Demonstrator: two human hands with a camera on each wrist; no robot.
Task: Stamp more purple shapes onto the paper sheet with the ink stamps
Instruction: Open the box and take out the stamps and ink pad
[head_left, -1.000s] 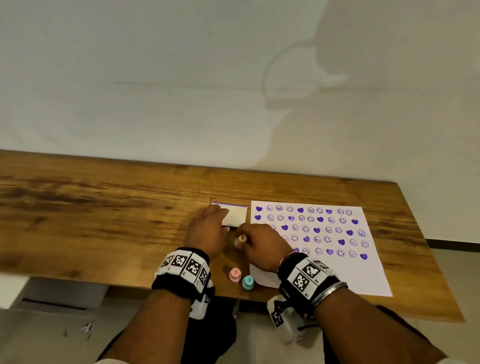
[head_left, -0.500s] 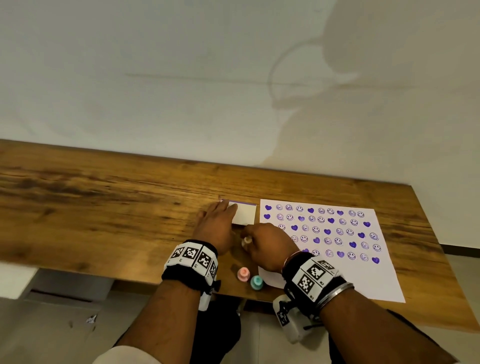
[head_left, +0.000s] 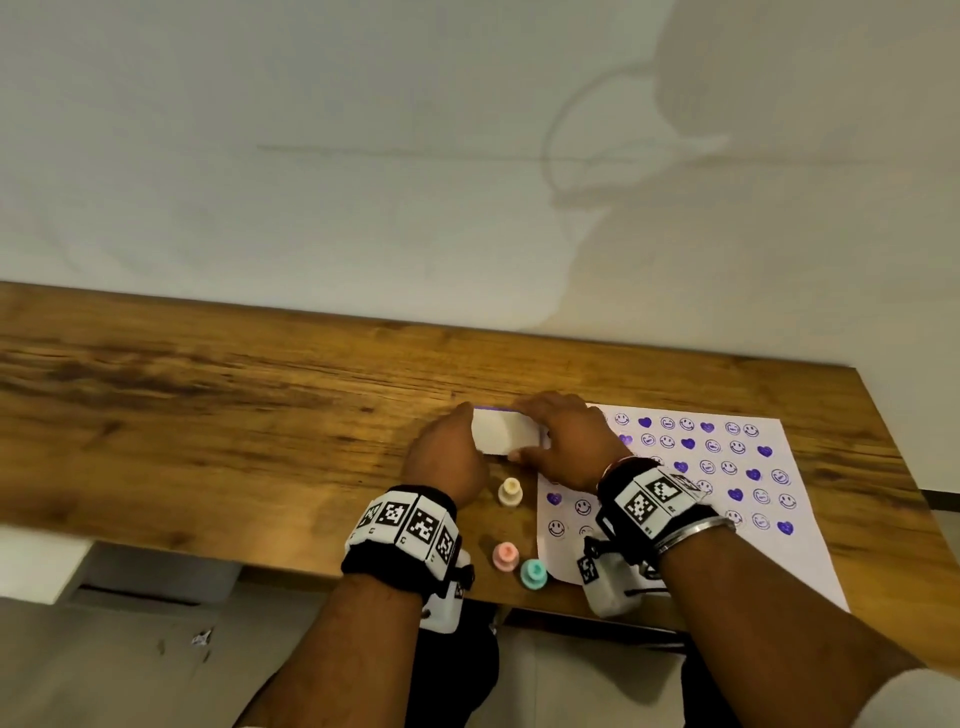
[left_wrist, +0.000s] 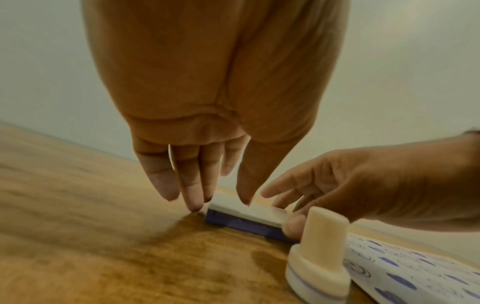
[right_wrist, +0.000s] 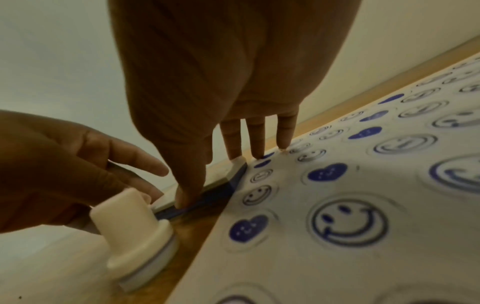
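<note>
The ink pad (head_left: 501, 436), a white lid over a purple base (left_wrist: 244, 222), lies just left of the paper sheet (head_left: 810, 561). My left hand (head_left: 467, 431) touches its left end with straight fingers (left_wrist: 192, 197). My right hand (head_left: 522, 431) pinches the lid, thumb (right_wrist: 185, 197) at the near edge and fingers at the far edge. The cream stamp (head_left: 510, 491) stands free on the table near the pad, also close up in the left wrist view (left_wrist: 319, 257) and the right wrist view (right_wrist: 135, 232). Purple hearts and smileys cover the paper (right_wrist: 285, 267).
A pink stamp (head_left: 505, 556) and a teal stamp (head_left: 533, 573) stand near the front edge of the wooden table (head_left: 208, 415), between my wrists. The wall runs close behind the table. The paper's near right part is unstamped.
My right hand has set down the cream stamp and moved onto the ink pad. My left hand slid to the pad's left end.
</note>
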